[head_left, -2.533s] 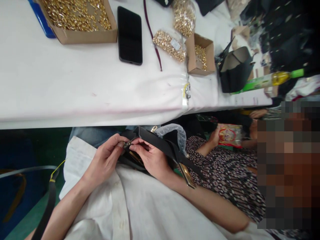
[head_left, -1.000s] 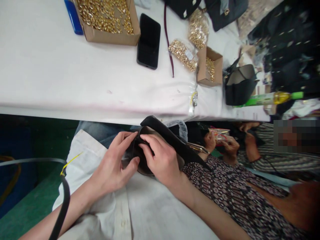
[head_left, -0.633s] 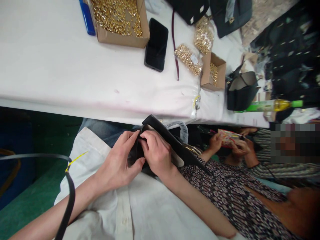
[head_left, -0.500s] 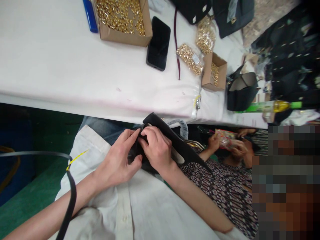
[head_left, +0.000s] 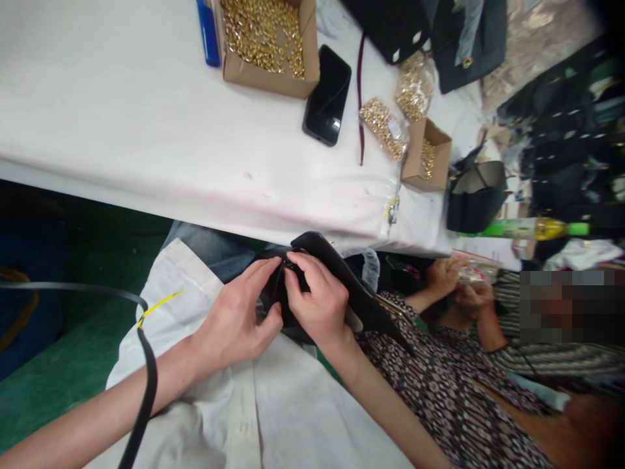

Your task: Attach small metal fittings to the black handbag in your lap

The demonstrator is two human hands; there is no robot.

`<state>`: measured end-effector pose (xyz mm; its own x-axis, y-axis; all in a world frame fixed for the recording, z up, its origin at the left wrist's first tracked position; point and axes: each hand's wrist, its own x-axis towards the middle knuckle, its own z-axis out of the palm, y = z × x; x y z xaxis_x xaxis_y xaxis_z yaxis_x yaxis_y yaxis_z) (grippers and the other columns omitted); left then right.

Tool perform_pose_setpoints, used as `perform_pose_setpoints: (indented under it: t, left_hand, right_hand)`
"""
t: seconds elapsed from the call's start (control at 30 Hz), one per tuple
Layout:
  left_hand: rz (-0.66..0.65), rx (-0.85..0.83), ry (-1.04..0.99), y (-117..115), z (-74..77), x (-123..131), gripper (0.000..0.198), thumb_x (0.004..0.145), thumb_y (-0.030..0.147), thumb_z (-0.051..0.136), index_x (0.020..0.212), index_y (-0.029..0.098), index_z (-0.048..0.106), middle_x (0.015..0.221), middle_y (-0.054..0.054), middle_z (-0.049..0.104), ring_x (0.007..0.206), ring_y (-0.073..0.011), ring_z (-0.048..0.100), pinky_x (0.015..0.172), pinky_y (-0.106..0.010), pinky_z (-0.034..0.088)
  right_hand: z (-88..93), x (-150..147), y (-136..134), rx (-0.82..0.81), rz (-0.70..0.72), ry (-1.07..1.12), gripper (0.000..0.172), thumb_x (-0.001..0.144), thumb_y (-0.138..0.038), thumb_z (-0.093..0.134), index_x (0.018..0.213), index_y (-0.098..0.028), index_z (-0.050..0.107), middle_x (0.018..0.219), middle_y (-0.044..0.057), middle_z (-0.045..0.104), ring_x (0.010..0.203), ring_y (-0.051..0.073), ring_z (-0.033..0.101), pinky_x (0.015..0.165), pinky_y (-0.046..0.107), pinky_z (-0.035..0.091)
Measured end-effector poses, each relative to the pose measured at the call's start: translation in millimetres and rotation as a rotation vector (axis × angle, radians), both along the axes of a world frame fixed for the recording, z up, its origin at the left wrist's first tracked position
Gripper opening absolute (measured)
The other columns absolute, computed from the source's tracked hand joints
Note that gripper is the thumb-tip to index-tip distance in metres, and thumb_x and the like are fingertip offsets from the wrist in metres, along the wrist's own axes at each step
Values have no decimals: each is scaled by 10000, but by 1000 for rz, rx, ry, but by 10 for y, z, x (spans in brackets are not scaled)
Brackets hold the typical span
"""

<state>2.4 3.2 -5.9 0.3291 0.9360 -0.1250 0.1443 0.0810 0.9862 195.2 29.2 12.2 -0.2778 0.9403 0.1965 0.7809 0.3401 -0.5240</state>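
Left hand (head_left: 234, 319) and right hand (head_left: 319, 303) both closed on black leather bag (head_left: 336, 277), fingertips pinching its edge, below white counter (head_left: 122, 130).

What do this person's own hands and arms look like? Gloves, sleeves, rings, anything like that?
Both the left hand and the right hand are bare, with no gloves, and no ring or watch shows. The forearms are uncovered as far as the picture reaches, so no sleeves appear. The fingernails look short and plain.
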Motion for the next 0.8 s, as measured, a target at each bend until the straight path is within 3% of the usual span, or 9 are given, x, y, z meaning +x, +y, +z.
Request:
perform_pose_setpoints:
  t: [0.23,0.47,0.8]
  left_hand:
    - [39,-22,14,-47,-29,5,707,921,152,683,1604,228,517,1589,-67,627,1460,-233,599,1273,-377,485]
    - [49,-10,-30,-57,-35,12,645,945,162,674,1576,228,555,1628,-96,573,1525,-273,544,1324,-453,456]
    - [36,-26,-52,-74,-13,-2,580,950,177,661,1519,240,568,1592,-99,575,1503,-273,547,1295,-451,466]
  right_hand:
    - [-24,4,-44,-39,12,-22,377,1057,-72,617,1402,-201,696,1315,102,810,1249,227,786,1134,400,672]
    - [58,21,-44,-84,-54,-60,362,1079,-115,644,1406,-239,735,1274,103,794,1209,234,777,1115,422,669]
    - [6,93,-21,-127,81,40,373,1062,-45,605,1333,-248,765,1267,96,750,1168,210,763,1069,364,656]
